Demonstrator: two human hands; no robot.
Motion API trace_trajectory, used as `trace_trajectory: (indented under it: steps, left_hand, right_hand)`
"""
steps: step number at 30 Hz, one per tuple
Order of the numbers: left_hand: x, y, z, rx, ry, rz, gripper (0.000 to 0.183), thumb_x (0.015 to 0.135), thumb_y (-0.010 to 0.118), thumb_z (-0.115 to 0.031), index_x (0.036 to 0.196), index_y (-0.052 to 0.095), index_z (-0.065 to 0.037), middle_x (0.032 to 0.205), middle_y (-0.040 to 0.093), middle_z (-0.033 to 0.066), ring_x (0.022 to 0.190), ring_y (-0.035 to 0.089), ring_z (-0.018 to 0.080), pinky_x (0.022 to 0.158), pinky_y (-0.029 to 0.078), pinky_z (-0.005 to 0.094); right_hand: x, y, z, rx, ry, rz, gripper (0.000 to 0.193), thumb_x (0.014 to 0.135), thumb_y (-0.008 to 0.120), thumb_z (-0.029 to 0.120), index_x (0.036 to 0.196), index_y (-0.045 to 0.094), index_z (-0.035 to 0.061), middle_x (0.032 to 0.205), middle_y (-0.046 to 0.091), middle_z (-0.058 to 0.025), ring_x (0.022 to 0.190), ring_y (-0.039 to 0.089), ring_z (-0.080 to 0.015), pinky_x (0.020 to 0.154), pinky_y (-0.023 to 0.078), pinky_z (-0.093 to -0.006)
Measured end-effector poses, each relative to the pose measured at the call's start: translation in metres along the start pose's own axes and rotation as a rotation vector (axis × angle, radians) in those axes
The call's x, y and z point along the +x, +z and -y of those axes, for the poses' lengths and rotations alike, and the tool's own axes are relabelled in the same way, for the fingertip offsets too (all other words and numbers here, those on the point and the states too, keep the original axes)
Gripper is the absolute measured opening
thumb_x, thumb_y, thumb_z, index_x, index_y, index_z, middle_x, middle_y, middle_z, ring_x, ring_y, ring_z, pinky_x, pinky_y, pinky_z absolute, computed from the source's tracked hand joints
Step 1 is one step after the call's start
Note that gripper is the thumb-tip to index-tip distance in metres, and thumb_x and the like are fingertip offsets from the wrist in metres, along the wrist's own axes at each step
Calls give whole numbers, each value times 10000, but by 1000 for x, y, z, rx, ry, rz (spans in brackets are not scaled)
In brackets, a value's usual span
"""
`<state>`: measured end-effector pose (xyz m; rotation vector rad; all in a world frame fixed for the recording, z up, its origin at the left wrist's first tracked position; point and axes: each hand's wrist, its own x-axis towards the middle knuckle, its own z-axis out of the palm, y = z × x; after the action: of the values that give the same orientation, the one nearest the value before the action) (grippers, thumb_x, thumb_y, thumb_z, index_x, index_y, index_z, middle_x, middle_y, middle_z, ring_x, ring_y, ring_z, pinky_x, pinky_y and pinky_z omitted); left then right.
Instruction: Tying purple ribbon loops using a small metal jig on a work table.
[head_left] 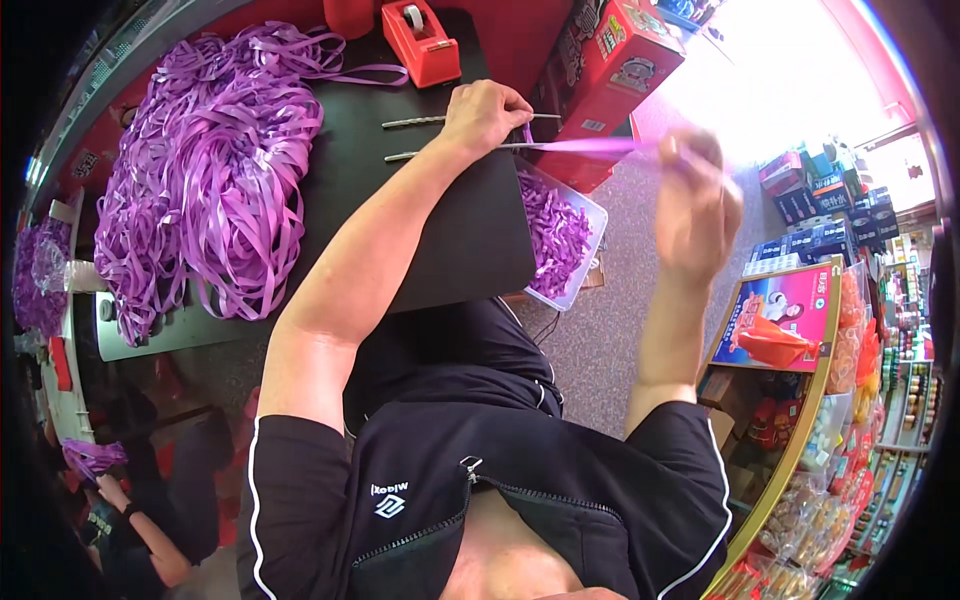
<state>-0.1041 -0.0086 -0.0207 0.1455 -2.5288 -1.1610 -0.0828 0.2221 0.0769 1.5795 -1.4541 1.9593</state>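
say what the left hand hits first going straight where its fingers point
Likely the red carton to the right of the left hand, though depth is unclear in this single view.

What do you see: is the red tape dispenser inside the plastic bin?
No, the red tape dispenser stands on the black tabletop, near the left hand.

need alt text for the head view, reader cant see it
A person's left hand is at two metal rods over a black table, while a purple strip stretches toward the blurred right hand. A purple ribbon heap lies at left.
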Motion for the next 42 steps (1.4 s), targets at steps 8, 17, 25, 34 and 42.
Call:
trace_trajectory:
  steps: [8,17,25,34,42]
  left_hand:
    - [-1,-5,-10,-17,-2,28,225,774,690,-223,937,737,-74,818,694,160,801,681,283,770,504,352]
    - [4,-2,8,-28,123,23,345,755,637,-84,1082,603,19,953,704,141,937,653,293,850,474,367]
    - [2,2,1,-9,54,-63,371,729,643,-43,1071,505,-6,937,708,96,989,611,303,859,444,376]
    - [3,7,1,18,96,-88,325,739,640,-15,1044,529,-12,928,707,89,950,606,304,857,437,379]
    - [0,8,2,134,169,-122,353,767,625,-45,1120,606,-59,962,712,32,1027,593,258,977,383,386]
  right_hand:
    - [152,-9,-104,-36,354,288,515,1014,381,410,1103,680,1,1078,662,-50,941,521,-112,888,371,-302]
    - [154,-27,-285,161,857,180,473,990,419,441,1027,710,69,968,711,1,858,592,-55,682,351,-214]
    - [80,-25,-363,245,1038,163,485,982,449,434,1179,640,35,1139,655,-42,1073,510,-140,1000,333,-353]
    - [-25,-21,-396,272,1317,133,442,969,467,421,1163,647,66,1144,646,-42,1076,536,-163,1015,335,-342]
    - [-207,-20,-295,36,893,318,440,985,404,334,1036,672,-12,991,684,-152,986,616,-234,927,436,-349]
